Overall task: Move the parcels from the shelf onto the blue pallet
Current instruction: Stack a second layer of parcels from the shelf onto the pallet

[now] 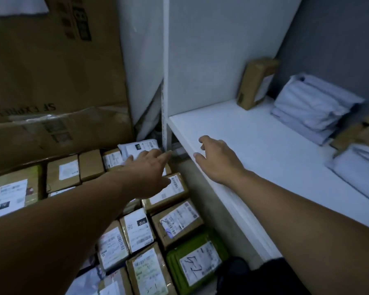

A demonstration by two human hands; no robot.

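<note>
White shelf [254, 141] is holding a brown cardboard parcel [257, 83] at the back and grey bag parcels [313, 105] beside it. We are stretching our left hand [146, 173], fingers spread wide, over the labelled boxes [175, 222] below. Our right hand [217, 160] is reaching over the shelf's edge, fingers loose, holding nothing.

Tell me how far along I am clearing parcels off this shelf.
Done: many labelled parcels lie in rows beside the shelf. In hand: nothing; the left hand reaches over them, the right hand is at the shelf edge, both empty. Left: a brown box and grey bags on the shelf.
</note>
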